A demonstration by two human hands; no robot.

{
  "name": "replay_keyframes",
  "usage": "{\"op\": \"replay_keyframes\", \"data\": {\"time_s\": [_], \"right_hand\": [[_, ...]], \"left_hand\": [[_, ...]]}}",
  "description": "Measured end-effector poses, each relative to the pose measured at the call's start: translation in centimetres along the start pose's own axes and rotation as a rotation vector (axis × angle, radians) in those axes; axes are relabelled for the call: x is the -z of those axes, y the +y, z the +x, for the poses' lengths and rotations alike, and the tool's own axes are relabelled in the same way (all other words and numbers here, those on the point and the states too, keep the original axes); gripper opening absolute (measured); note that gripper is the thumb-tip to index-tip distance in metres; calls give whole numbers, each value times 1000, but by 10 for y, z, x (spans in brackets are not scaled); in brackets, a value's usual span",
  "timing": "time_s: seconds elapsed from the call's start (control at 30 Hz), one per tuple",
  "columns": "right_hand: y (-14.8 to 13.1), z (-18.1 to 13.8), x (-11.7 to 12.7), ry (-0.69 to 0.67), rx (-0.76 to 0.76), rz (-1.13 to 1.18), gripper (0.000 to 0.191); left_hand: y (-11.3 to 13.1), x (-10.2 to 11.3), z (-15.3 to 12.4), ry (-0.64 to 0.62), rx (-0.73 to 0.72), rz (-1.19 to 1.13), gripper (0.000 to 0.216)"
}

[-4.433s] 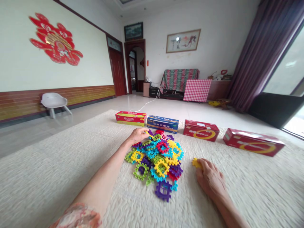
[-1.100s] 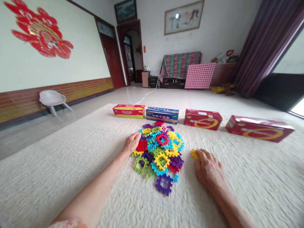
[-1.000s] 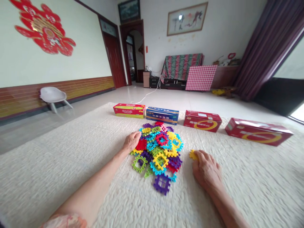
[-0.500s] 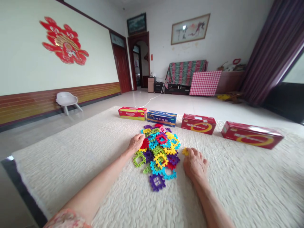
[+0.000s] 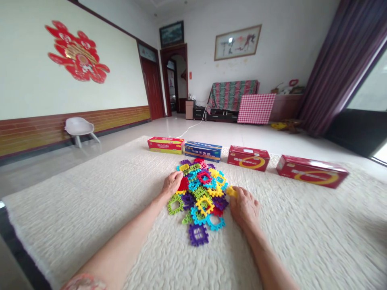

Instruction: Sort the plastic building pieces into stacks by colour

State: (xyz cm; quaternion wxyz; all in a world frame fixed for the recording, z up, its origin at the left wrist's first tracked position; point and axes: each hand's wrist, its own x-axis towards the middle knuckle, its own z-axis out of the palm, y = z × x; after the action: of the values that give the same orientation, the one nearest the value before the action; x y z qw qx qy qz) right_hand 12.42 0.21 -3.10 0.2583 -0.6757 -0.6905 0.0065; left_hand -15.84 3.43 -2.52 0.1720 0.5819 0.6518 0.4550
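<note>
A heap of coloured square plastic puzzle pieces [image 5: 202, 193] lies on a cream rug [image 5: 90, 209]. My left hand [image 5: 171, 183] rests on the heap's left side with its fingers curled over a red piece [image 5: 183, 184]. My right hand [image 5: 244, 205] lies knuckles-up at the heap's right edge, its fingers closed on a yellow piece [image 5: 231, 191] that pokes out by the fingertips. A purple piece [image 5: 198, 234] and a green piece [image 5: 174, 204] lie at the near edge of the heap.
Several long boxes stand in a row beyond the heap: a red-and-yellow box [image 5: 165, 145], a blue box [image 5: 203, 151] and two red boxes [image 5: 248, 158] [image 5: 311, 171]. A white stool [image 5: 78, 127] stands by the left wall. A covered sofa [image 5: 232, 96] is at the back.
My right hand has slid left with the yellow piece, up to the heap's edge. My left hand has stayed on the red piece. The camera has shifted a little.
</note>
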Motion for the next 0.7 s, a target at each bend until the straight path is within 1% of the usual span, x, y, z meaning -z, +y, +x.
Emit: {"op": "replay_keyframes", "data": {"time_s": [0.07, 0.2, 0.33, 0.43, 0.53, 0.7], "right_hand": [[2, 1, -2, -7, 7, 5, 38], [4, 2, -4, -18, 74, 62, 40], [7, 4, -6, 69, 18, 175, 44], [10, 6, -8, 62, 18, 240, 40], [10, 7, -9, 46, 35, 277, 41], [8, 9, -7, 61, -6, 319, 44]], "left_hand": [[1, 0, 0, -5, -1, 4, 37], [-1, 2, 0, -11, -1, -1, 38], [-5, 3, 1, 0, 11, -85, 41], [-5, 2, 3, 31, 35, -161, 41], [-2, -3, 4, 51, 42, -230, 40], [14, -6, 0, 39, 27, -329, 41]]}}
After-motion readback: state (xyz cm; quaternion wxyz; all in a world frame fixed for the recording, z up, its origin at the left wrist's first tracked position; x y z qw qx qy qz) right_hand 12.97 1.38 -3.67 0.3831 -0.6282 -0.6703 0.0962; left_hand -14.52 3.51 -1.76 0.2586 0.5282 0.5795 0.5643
